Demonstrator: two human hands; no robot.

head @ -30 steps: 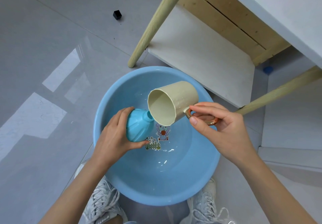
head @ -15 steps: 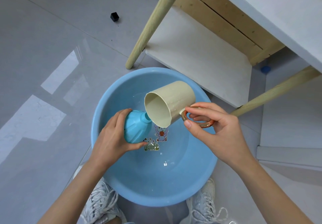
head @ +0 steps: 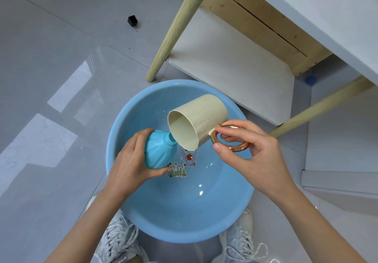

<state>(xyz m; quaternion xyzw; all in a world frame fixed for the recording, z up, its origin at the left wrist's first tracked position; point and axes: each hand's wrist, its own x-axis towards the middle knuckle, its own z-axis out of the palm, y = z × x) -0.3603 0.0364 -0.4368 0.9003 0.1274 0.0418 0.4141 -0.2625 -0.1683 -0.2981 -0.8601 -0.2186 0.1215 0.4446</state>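
step in hand, as judged: transfer between two vessels over the blue basin [head: 184, 217]. your right hand [head: 251, 158] pinches the copper ring handle [head: 232, 150] of the cream mug [head: 206, 117], thumb below and fingers over the ring. the mug is tipped on its side, mouth facing left and down. your left hand [head: 131, 166] is wrapped round the body of the light-blue bottle [head: 158, 153]. its open neck points up-right and sits just beside the mug's lower lip; touching or not, cannot tell. both vessels hang above the basin, over shallow water. no stream visible, so which way the liquid goes cannot be told. drips run down the mug's outside.

next move, judged: line the lip up with the narrow neck and tilt slowly, keeping both over the basin to catch spill.

writing: none readable. no brand on mug or bottle. the basin floor carries a cartoon sticker [head: 189, 157], a small figure beside a fence.
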